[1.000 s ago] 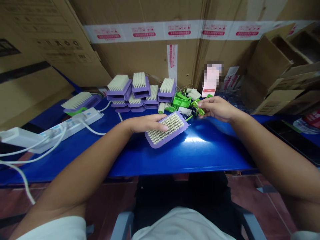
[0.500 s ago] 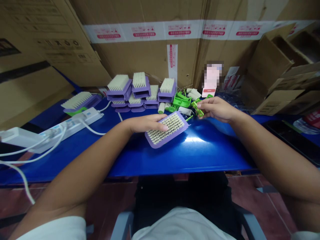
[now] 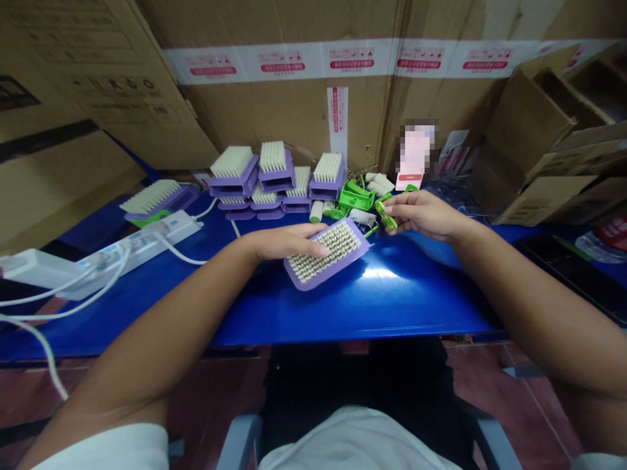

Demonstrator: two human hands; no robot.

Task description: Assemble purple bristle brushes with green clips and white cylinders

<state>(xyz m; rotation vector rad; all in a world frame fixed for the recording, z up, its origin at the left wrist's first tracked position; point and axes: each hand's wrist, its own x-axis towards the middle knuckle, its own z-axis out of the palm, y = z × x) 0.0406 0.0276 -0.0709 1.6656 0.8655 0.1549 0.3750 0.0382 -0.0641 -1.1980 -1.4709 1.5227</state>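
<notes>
Purple brush (image 3: 333,257), bristles facing up, long axis slanting far-right — left hand (image 3: 292,242) clasping it, right hand (image 3: 420,213) pinching green piece (image 3: 386,216)

The table (image 3: 294,316) (glossy blue) carries brushes (image 3: 297,188) and green parts (image 3: 356,198).

My feed is rather dim, with a white glare (image 3: 381,273) spreading across the glossy blue desk (image 3: 313,320) (among the brightest patches I get). The black trousers (image 3: 353,391) below sink into near-black shadow. I can make out the bristles of the purple brush (image 3: 343,245), but print on the cardboard (image 3: 112,85) softens, wide-angle distortion stretches both arms (image 3: 161,333), and coarse pixels mask a pale pink panel (image 3: 415,153).
</notes>
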